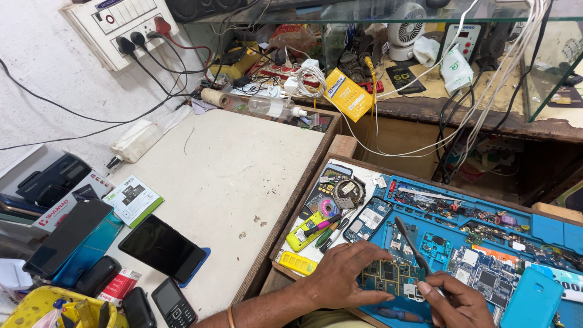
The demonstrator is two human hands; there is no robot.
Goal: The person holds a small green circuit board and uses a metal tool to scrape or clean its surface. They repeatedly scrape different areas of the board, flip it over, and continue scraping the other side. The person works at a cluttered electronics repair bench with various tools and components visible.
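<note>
While my left hand (346, 273) lies flat, fingers spread and gripping nothing, on a green circuit board (388, 274), my right hand (458, 300) is pinched around a dark slim tool (413, 246) whose tip rises up and to the left over the board. That board sits at the near edge of the blue work mat (546, 229), which fills a wooden-rimmed tray (340, 147) crowded with small boards and parts, so my hands have little free room there. To the left, across the tray's wooden rim, the pale tabletop (231, 170) offers a wide bare stretch up to its far edge. Along the near left corner lie a dark phone (161, 248) with a blank screen, a small keypad phone (173, 304), and a green-and-white printed card (132, 199). A yellow rectangular packet (347, 94) leans at the far end beside coiled white cable (311, 82), and a white wall socket board (121, 27) with black and red plugs hangs above.
</note>
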